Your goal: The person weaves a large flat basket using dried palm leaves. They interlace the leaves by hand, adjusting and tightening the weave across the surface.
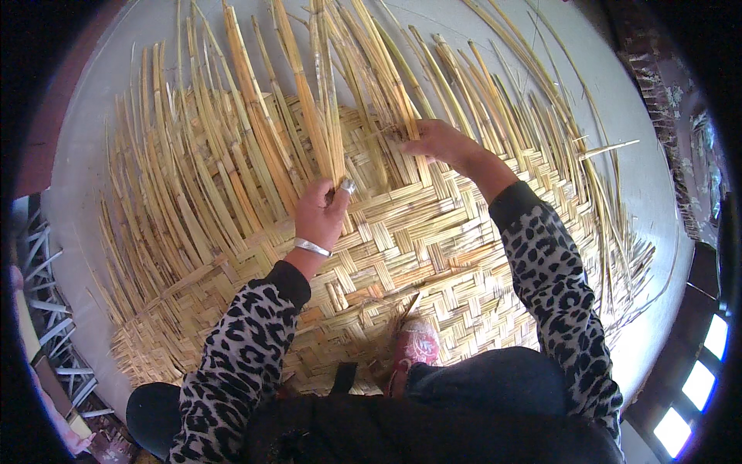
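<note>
Strips [317, 127] sit pinched in two grips, left hand [318, 215] and right hand [447, 147], above one mat [471, 224].

My sleeves [246, 332] are pale grey with black leopard spots, down to plain black cuffs [289, 283]. The straw-yellow mat [452, 255], streaked orange-brown, has a stepped weave pattern; toward its near edge, my red shoe [417, 344] bears whitish patterning.

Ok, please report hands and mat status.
Left hand gripping strips; right hand touching more. Mat woven, strips loose beyond. Red shoe on mat, hands clear.
</note>
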{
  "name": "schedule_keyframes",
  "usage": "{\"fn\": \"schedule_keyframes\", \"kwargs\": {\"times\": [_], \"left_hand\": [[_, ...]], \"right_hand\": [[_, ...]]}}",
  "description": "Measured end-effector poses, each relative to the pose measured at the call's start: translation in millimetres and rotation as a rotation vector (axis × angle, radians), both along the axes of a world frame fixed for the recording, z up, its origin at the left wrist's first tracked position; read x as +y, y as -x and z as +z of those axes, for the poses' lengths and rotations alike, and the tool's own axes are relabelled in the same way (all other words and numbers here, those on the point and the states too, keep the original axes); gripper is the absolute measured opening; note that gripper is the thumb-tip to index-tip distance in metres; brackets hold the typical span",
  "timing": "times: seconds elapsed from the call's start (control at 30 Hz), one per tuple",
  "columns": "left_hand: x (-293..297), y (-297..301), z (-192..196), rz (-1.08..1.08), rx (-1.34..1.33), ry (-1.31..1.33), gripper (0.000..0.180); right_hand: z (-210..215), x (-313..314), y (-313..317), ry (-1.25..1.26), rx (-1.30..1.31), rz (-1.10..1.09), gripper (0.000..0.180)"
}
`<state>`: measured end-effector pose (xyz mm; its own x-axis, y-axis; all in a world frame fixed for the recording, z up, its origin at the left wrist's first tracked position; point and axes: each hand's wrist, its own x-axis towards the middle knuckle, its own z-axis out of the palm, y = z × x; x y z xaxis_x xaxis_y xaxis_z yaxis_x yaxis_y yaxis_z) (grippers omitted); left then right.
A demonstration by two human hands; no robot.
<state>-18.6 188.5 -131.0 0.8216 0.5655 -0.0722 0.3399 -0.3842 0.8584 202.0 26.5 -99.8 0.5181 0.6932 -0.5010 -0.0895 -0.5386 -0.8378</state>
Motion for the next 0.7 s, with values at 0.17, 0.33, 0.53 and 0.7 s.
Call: {"fn": "schedule_keyframes", "kwargs": {"times": [0.17,0.33,0.53,0.7], "left_hand": [[-1,0,-7,0.056,0.001,0.038,0.024],[1,0,-6,0.036,-0.017,-0.078,0.022],[1,-4,2,-0.026,0.021,-0.126,0.023],[3,-5,11,-0.21,0.103,-0.26,0.021]], "right_hand": [[19,4,-3,0.107,-0.12,0.193,0.055],[24,-6,4,-0.015,-0.008,0.135,0.044],[12,-9,-1,-0.01,0.122,0.081,0.039],[5,-17,2,-0.209,0.366,0.026,0.046]]}}
